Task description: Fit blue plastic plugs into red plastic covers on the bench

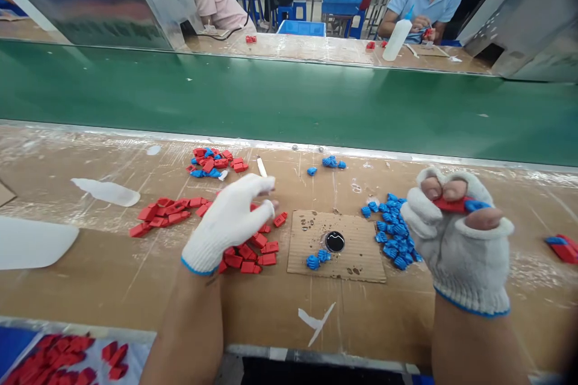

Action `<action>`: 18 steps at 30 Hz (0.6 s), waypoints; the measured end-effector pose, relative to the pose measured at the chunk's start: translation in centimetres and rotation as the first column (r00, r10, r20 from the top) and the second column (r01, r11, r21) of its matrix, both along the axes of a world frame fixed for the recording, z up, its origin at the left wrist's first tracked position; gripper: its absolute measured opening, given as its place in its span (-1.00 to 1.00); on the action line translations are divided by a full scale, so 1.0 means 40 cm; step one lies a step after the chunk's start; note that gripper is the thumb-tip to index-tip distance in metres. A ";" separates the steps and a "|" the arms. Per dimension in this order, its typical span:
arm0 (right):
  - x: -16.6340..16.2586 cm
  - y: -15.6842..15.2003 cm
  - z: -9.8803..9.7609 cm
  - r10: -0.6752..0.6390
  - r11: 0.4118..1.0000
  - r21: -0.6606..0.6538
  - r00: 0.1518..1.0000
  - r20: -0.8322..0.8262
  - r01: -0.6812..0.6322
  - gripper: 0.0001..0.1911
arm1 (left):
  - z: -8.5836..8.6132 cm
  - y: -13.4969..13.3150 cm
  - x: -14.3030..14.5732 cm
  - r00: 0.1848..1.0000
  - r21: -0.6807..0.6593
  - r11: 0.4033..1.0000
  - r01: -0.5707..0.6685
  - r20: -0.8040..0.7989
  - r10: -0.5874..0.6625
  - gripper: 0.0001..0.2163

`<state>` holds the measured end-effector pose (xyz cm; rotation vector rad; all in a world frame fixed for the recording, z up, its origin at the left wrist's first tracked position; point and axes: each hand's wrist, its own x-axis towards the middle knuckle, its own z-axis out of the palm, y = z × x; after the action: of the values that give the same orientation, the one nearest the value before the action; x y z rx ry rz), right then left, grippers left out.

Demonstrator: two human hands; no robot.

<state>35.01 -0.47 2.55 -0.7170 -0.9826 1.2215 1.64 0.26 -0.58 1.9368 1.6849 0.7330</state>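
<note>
My right hand (458, 240), in a white knit glove with bare fingertips, is closed around a red plastic piece (448, 204) with a blue part (476, 205) at its end. My left hand (232, 219), also gloved, hovers over a heap of red plastic pieces (246, 257), thumb and fingers apart and nothing visible in them. Beside my right hand lies a pile of small blue fist-shaped pieces (396, 234). Between the hands, a cardboard square (354, 264) bears a small round dish of dark liquid (335, 242) and a few blue pieces (318, 259).
A mixed red and blue pile (212, 162) lies farther back near a white pen-like stick (261, 166). Beyond runs a green conveyor belt (280, 102). Red-blue pieces (563, 248) lie far right. A bin of red parts (58, 361) is at lower left. Co-workers sit opposite.
</note>
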 end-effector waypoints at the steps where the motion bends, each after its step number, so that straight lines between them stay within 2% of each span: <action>1: 0.001 0.001 0.000 0.011 1.000 0.003 1.000 0.013 -0.011 -0.48 | 0.000 -0.001 0.013 0.987 -0.026 0.996 0.088 -0.134 -0.091 -0.70; 4: 0.029 0.002 0.003 0.056 0.996 0.069 0.998 0.033 -0.058 -0.52 | -0.005 0.001 0.042 0.871 -0.105 0.964 0.243 -0.415 -0.264 -0.68; 7: 0.097 -0.007 0.009 0.029 0.991 0.129 0.997 0.071 -0.038 -0.48 | -0.015 0.003 0.055 0.808 -0.130 0.953 0.274 -0.507 -0.301 -0.69; 9: 0.153 -0.026 0.006 -0.108 0.985 0.143 0.990 0.091 0.094 -0.51 | -0.018 0.004 0.059 0.791 -0.117 0.950 0.288 -0.530 -0.305 -0.70; 11: 0.206 -0.055 -0.012 -0.308 0.948 0.136 0.934 0.183 0.286 -0.55 | -0.019 0.005 0.059 0.778 -0.084 0.947 0.311 -0.550 -0.304 -0.68; 12: 0.230 -0.072 -0.028 -0.404 0.915 0.130 0.868 0.290 0.383 -0.54 | -0.019 0.006 0.058 0.776 -0.070 0.945 0.320 -0.553 -0.304 -0.67; 14: 0.271 -0.107 -0.073 -0.495 0.842 0.125 0.660 0.565 0.525 -0.53 | -0.022 0.010 0.052 0.800 -0.037 0.950 0.310 -0.530 -0.282 -0.65; 16: 0.309 -0.139 -0.126 -0.466 0.796 0.127 0.467 0.752 0.591 -0.55 | -0.033 0.013 0.046 0.854 0.013 0.966 0.259 -0.471 -0.223 -0.65; 18: 0.349 -0.162 -0.173 -0.415 0.768 0.138 0.321 0.851 0.626 -0.59 | -0.049 0.014 0.042 0.916 0.105 0.982 0.154 -0.387 -0.102 -0.64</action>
<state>48.98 -6.95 -4.36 -1.7913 -1.2426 0.2888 3.31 0.81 -2.55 2.3826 1.7362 0.4476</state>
